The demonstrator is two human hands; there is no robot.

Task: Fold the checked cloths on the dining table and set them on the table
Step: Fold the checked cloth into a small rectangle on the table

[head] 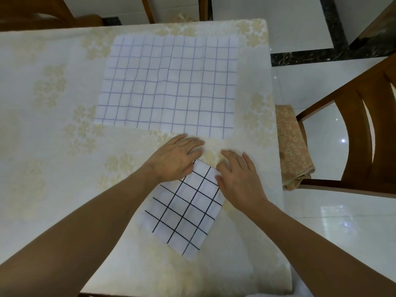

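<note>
a folded white cloth with black checks (pixel 186 207) lies tilted at lower centre of the frame on the counter with a cream floral cover (pixel 53 129). the left hand (pixel 176 158) and right hand (pixel 240 179) press flat on its upper corner, each grip apart, fingers spread, clamped on nothing. a flat, unfolded white cloth with blue checks (pixel 169 86) lies at upper centre, apart from the folded one; a wooden chair (pixel 362 133) stands at right.

No readable text, labels or numbers anywhere.
</note>
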